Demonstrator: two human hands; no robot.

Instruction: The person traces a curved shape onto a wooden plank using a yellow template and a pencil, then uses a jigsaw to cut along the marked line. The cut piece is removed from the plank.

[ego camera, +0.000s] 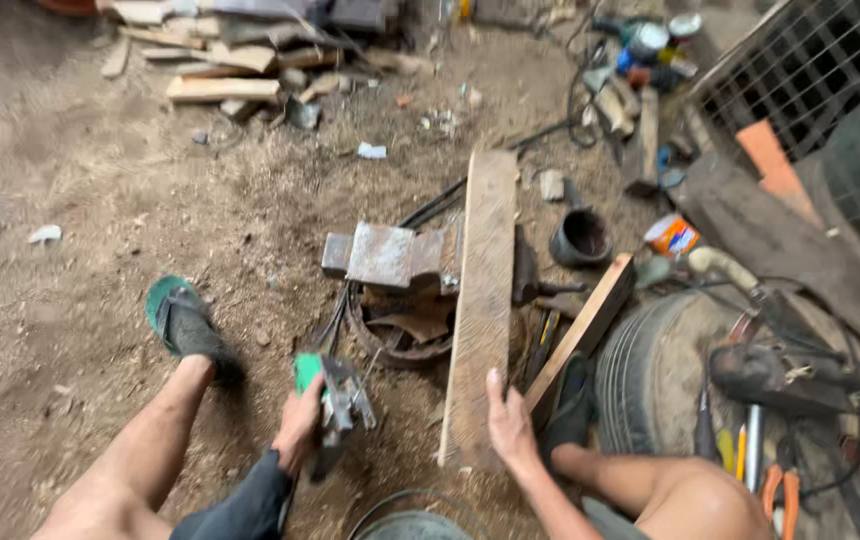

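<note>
Down on the dirt floor, the left hand [300,425] is closed around a green power tool [333,405], a jigsaw as it seems, and holds it low between the knees, just beside the near end of a long wooden plank [481,300]. The right hand [510,425] lies on this near end of the plank, with the thumb on the top face and the fingers wrapped over its right edge, so it grips the wood. The plank runs away from the person and rests over a rusty metal vise [390,258], which stands on an old round rim [395,335]. A second, narrower board [590,325] leans just right of the plank and touches it near the right hand. The left foot wears a green sandal [175,315] and stands well apart to the left. Behind the plank sits a dark round pot [580,238]. At the right, a tyre [645,375] carries several hand tools, among them orange-handled pliers [780,495].
</note>
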